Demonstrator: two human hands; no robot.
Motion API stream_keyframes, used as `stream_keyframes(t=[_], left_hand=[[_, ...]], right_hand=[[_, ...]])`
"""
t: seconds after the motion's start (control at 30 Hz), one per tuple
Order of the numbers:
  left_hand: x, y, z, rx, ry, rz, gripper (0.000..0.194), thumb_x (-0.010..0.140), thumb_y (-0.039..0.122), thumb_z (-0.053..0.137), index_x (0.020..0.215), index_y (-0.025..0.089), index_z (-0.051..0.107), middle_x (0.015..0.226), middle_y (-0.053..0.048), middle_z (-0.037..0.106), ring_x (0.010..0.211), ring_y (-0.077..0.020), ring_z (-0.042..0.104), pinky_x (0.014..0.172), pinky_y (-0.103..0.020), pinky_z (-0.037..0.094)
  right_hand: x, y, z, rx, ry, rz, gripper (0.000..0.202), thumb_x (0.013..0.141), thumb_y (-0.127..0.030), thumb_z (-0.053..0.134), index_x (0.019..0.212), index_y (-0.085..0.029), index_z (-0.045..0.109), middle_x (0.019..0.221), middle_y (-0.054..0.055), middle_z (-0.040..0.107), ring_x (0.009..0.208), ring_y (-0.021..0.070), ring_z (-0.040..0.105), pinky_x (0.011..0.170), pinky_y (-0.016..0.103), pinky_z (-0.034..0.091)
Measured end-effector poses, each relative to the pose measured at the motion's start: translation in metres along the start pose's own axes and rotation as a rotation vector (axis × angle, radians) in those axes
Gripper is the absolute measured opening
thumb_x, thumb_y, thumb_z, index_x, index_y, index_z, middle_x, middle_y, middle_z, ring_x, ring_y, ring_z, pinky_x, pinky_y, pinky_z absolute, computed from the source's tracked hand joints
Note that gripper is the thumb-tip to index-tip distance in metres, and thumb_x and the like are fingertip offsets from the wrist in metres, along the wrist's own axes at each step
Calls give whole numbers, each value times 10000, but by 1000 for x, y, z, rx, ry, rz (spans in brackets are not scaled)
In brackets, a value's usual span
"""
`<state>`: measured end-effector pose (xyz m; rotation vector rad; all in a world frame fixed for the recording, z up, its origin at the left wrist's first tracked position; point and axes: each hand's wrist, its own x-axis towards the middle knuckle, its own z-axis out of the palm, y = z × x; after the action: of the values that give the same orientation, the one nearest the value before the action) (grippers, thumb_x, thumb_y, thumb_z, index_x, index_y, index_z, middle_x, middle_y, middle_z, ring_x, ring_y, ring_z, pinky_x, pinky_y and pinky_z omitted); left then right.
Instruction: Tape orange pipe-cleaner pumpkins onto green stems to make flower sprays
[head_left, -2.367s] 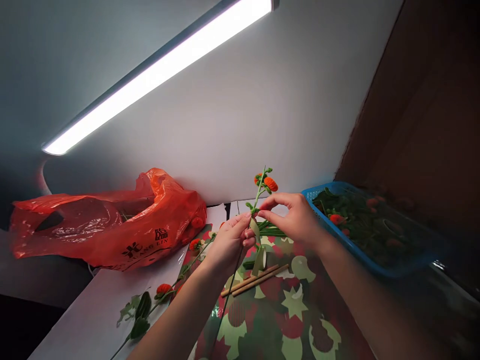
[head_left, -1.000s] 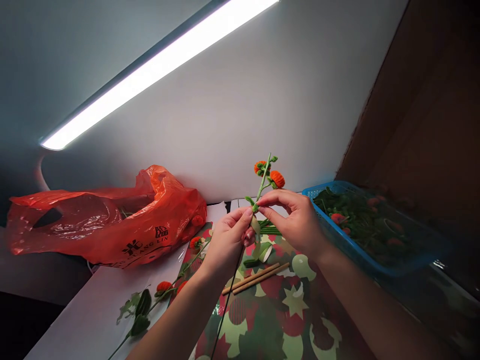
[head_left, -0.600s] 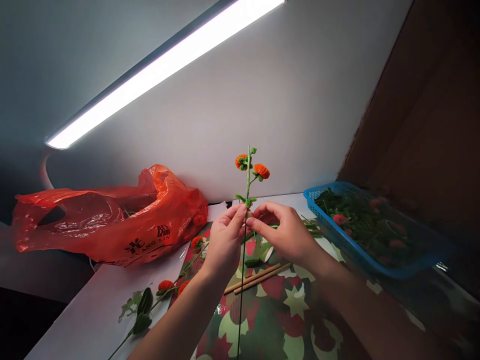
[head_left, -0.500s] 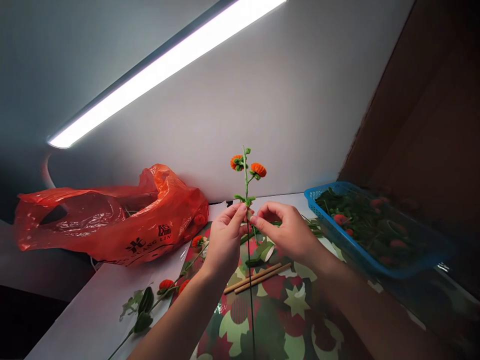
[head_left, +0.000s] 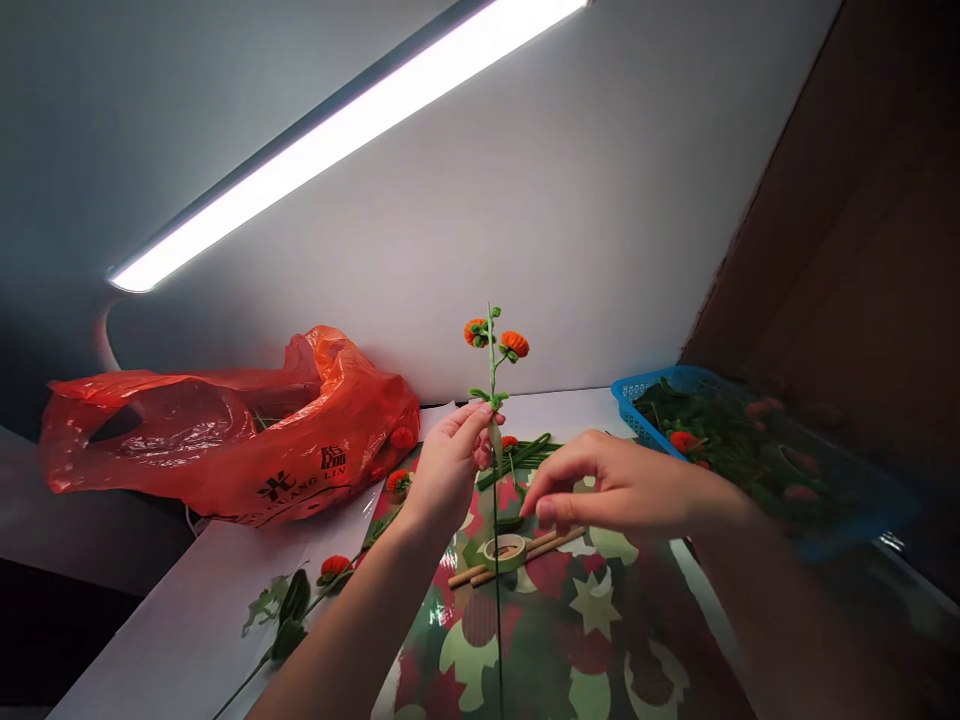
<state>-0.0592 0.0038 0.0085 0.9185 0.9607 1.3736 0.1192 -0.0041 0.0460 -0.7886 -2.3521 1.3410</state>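
My left hand pinches the stem of an upright artificial flower spray, which has fuzzy orange blooms and small green leaves. Below the pinch, a pale strip of tape wraps the stem, and a long thin dark wire runs on down. My right hand is off the stem, to the right and lower, palm down with fingers bent and thumb slightly apart; nothing shows in it. Its fingertips hover near a dark green leaf. Behind the wire, a roll of pale green tape lies on two wooden sticks.
A red plastic bag sits on the left. To the right stands a blue basket of green stems and orange-red blooms. More flower stems lie at the left on the white table. A patterned mat is below my hands. A lamp glows above.
My right hand has let go of the stem and moved right and down. The tape roll, tilted before, now lies flat on the sticks. My left hand keeps its pinch.
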Motion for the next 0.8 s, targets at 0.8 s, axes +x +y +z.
stream_keyframes(t=[0.8], left_hand=[[-8,2,3,74,-22,90,212,731,352,635,719,149,573,650,35,489,523,-47,452,486,-159,395]], right_hand=[[19,15,5,194,161,-45,228,823,-327,537,744,-157,667,703,24,648,702,154,598,677,271,466]])
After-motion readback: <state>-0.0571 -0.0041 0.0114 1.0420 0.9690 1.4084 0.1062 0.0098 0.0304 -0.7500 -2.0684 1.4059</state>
